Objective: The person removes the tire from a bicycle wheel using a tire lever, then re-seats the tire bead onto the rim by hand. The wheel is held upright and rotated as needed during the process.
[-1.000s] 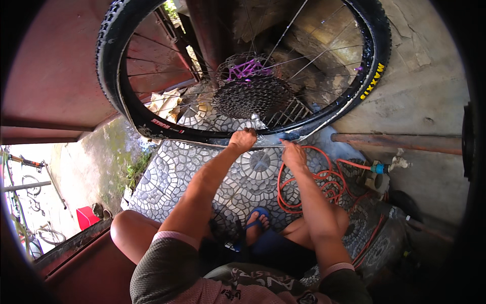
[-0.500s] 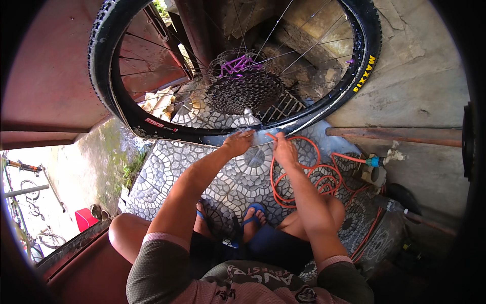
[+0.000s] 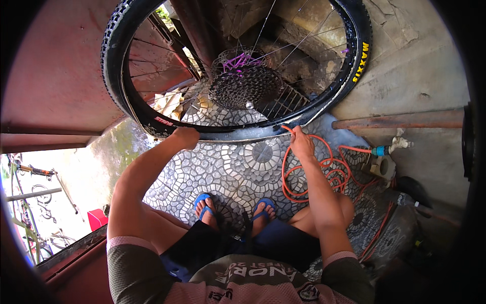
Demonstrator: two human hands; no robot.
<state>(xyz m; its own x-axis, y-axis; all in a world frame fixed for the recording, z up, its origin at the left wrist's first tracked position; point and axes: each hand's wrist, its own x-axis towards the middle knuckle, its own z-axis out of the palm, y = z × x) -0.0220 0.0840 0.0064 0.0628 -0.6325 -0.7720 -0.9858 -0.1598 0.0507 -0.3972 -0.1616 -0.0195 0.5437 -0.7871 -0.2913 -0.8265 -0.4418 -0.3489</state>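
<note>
A bicycle wheel stands before me, its black knobbly tire (image 3: pixel 112 66) bulging loose off the rim along the near side. My left hand (image 3: pixel 186 138) is closed on the lower left of the tire, fingers curled at its edge. In my right hand (image 3: pixel 302 144) I grip an orange hose (image 3: pixel 288 128) close to its end, which points at the gap between tire and rim. Wet, pale residue coats the tire wall between my hands. The rear cassette (image 3: pixel 243 88) sits at the hub, with a purple piece behind it.
Coils of the hose lie on the patterned stone floor (image 3: pixel 217 167), running to a tap (image 3: pixel 402 142) with a blue connector at right. A rusty pipe (image 3: pixel 400 121) crosses the right wall. Beyond a red panel (image 3: pixel 50 66) at left stand bicycles and a red box (image 3: pixel 97 219).
My left hand has slid left along the tire, away from the right hand. My right hand has shifted slightly right with the hose. My view has also shifted a little.
</note>
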